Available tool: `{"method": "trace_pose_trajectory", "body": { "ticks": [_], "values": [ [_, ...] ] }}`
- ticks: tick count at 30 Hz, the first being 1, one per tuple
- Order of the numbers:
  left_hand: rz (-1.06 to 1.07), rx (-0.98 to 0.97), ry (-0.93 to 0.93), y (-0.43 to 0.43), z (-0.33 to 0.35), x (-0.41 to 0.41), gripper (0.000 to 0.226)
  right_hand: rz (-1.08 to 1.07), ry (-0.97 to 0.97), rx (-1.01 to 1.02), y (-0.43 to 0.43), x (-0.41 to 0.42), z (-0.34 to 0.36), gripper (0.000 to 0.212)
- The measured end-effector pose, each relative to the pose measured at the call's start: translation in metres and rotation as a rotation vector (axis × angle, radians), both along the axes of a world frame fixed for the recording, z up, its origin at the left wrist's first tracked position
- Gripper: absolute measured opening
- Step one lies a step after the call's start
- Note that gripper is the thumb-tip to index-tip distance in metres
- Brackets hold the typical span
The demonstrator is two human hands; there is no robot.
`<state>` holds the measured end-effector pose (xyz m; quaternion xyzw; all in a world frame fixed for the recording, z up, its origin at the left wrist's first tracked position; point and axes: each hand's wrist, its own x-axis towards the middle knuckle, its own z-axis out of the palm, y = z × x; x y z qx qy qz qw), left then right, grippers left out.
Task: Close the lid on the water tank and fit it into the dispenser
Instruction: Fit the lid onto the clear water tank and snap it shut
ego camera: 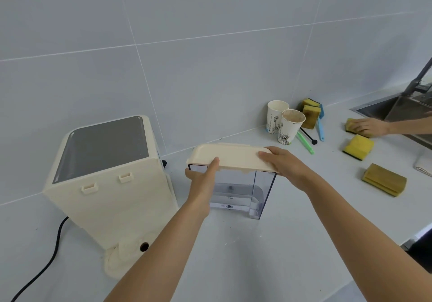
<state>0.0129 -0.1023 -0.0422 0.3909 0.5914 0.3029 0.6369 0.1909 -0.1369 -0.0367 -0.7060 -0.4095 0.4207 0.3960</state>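
A clear water tank stands upright on the white counter, a little water in its bottom. A cream lid lies on top of it. My left hand grips the tank's left front corner, thumb up on the lid's edge. My right hand is laid over the lid's right end, fingers on top. The cream dispenser stands to the left, its back with two small clips facing me and its base plate on the counter in front.
A black power cord runs from the dispenser toward the lower left. Two paper cups, brushes and several sponges lie at the right. Another person's hand presses a sponge beside the sink. A tiled wall stands behind.
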Motion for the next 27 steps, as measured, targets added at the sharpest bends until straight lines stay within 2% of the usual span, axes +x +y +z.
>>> {"method": "trace_pose_trajectory", "body": {
  "ticks": [4,10,14,18,27],
  "values": [
    [0.012,0.033,0.011,0.008,-0.005,0.008,0.094,-0.016,-0.026,-0.006,-0.007,-0.003,-0.002,0.026],
    [-0.095,0.151,0.051,0.024,-0.004,0.009,0.079,-0.018,-0.094,-0.038,-0.021,-0.013,-0.001,0.028],
    [-0.210,0.219,0.078,0.041,-0.006,0.008,0.064,-0.020,-0.203,-0.061,-0.030,-0.027,0.003,0.028],
    [-0.366,0.287,0.111,0.052,0.001,0.009,0.037,0.030,-0.263,-0.053,-0.037,-0.049,0.006,0.028],
    [-0.569,0.288,0.241,0.064,0.020,0.008,0.034,0.145,-0.207,-0.059,-0.032,-0.079,0.002,0.033]
  ]
}}
